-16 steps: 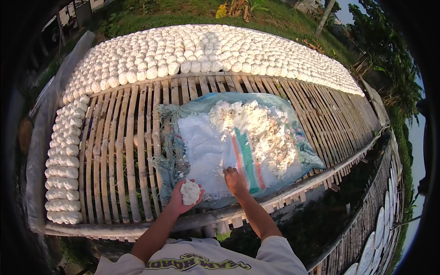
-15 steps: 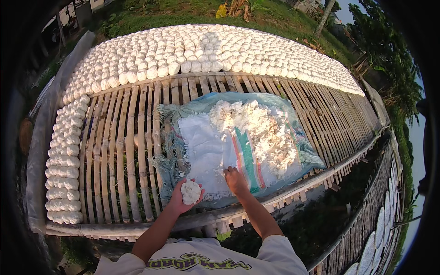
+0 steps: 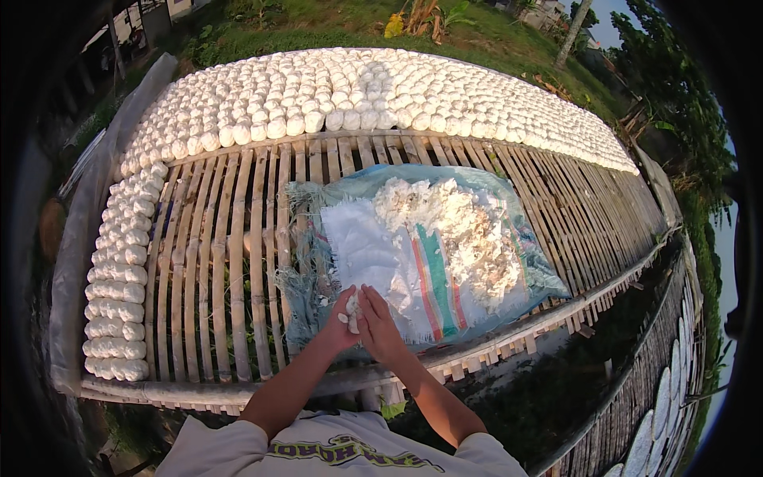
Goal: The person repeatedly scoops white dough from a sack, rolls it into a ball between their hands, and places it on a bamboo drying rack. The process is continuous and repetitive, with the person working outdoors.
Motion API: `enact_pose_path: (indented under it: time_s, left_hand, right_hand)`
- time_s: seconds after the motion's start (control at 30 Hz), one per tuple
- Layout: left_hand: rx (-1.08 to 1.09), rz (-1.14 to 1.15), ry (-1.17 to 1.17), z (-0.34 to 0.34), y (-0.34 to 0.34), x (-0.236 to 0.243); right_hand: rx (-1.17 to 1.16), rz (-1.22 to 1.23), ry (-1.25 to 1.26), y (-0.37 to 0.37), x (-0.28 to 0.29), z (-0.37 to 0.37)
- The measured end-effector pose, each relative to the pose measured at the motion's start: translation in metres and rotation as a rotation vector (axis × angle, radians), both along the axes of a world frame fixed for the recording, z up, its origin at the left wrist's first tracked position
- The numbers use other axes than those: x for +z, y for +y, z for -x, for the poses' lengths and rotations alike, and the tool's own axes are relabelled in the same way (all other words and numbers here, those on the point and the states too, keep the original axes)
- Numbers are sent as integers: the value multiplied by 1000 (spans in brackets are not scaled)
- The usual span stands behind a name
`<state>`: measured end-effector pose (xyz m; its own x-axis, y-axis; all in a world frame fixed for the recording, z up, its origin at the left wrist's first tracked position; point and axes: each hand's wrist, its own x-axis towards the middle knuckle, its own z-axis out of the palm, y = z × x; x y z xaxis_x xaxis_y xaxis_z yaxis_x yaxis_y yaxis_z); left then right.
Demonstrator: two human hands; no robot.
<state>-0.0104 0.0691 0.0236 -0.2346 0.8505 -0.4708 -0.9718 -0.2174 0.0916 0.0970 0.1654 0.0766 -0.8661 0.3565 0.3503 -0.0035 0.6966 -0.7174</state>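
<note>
Swinging away from the striped cloth (image 3: 362, 246), where it was half a second ago, my right hand (image 3: 381, 330) is now meeting my left hand (image 3: 338, 327) around the white lump (image 3: 353, 314). Stretching out before me is the slatted platform (image 3: 183, 393), its strips running away from me with dark gaps between. Along its far side, packed rows of white balls (image 3: 294, 91) are curving across the view, a shadow falling near their middle. Nearer, a blue-green sheet (image 3: 350, 188) is lying rumpled over the slats, its left edge fraying. On top of it the cloth is spreading, white with green and orange-red bands. At the platform's left end, a narrow block of white rolls (image 3: 115, 308) is reaching toward me. On the cloth's right part a loose white heap (image 3: 457, 226) is resting in flakes and crumbs. My left hand is cupping the lump in its grip; my right is laying its palm side against it, fingers extended, and I cannot tell whether it is gripping too. The lump is sitting between my palms, partly hidden, near the cloth's near-left corner.
</note>
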Motion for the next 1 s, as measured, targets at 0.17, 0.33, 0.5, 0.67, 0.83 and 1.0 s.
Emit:
enact_pose_path:
  time_s: [0.17, 0.33, 0.5, 0.67, 0.83, 1.0]
  left_hand:
    - [-25, -6, 93, 7, 8, 17]
    - [-21, 71, 217, 7, 40, 36]
    - [-43, 308, 137, 9, 49, 41]
    - [-177, 124, 316, 13, 33, 38]
    - [-183, 206, 225, 16, 32, 31]
    - [-32, 225, 110, -6, 25, 26]
  right_hand:
    - [-37, 16, -2, 24, 27, 13]
    - [-85, 366, 82, 45, 15, 42]
    - [-229, 223, 4, 33, 3, 46]
    - [-115, 668, 193, 38, 2, 40]
    - [-202, 593, 17, 20, -11, 36]
    - [-329, 666, 8, 7, -5, 32]
